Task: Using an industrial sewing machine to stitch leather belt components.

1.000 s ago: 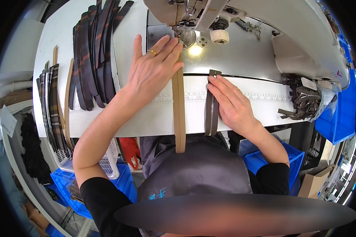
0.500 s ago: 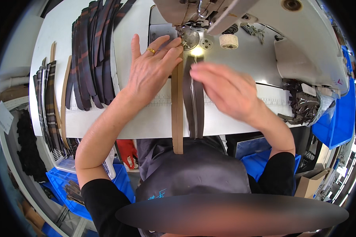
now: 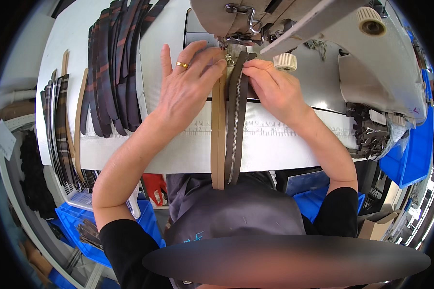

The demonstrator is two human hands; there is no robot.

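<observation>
A tan fabric strip (image 3: 218, 135) runs from under the sewing machine's presser foot down over the table's front edge onto my lap. My left hand (image 3: 190, 82), a gold ring on one finger, lies with fingers stretched out and fingertips on the strip's far end beside the needle area. Just right of the strip, a dark grey-brown zipper (image 3: 237, 113) with metal teeth lies at a slight slant. Its upper right edge is pinched between the thumb and fingers of my right hand (image 3: 277, 89). The sewing machine head (image 3: 236, 21) stands over both far ends.
Dark striped fabric strips (image 3: 115, 72) are piled at the left, with plaid strips (image 3: 58, 120) hanging farther left. A measuring scale (image 3: 284, 129) crosses the table. Bundled dark pieces (image 3: 369, 127) sit at the right, near a blue bin (image 3: 407, 159). Another blue bin (image 3: 147, 224) is below left.
My right hand has come down and closed on the zipper's upper edge. The zipper now slants, with its lower end closer to the tan strip and over the table edge. My left hand stays by the needle.
</observation>
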